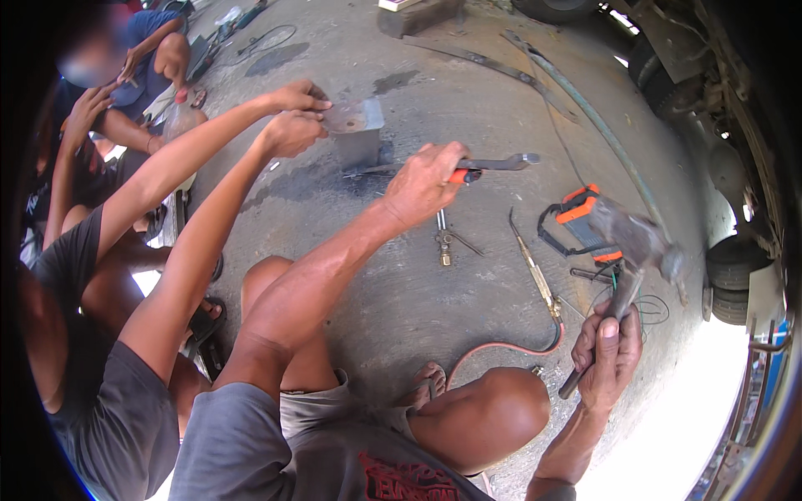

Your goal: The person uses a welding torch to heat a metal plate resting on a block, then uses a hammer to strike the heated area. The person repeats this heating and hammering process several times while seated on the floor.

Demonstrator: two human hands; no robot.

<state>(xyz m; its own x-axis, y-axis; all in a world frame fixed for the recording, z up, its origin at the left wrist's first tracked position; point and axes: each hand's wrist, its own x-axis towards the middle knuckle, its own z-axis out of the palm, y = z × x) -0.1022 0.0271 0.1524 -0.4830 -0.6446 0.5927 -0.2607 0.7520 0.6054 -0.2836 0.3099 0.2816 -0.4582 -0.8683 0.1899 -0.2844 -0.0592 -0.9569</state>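
grey metal tool with orange handle, held level above the concrete floor, pointing right, hammer with blurred steel head raised at right, dark handle slanting down-left

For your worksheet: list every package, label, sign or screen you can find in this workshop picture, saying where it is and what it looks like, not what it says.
Red printed emblem: on the grey shirt at the bottom edge, blocky and partly cut off.
No packages, signs or screens show.
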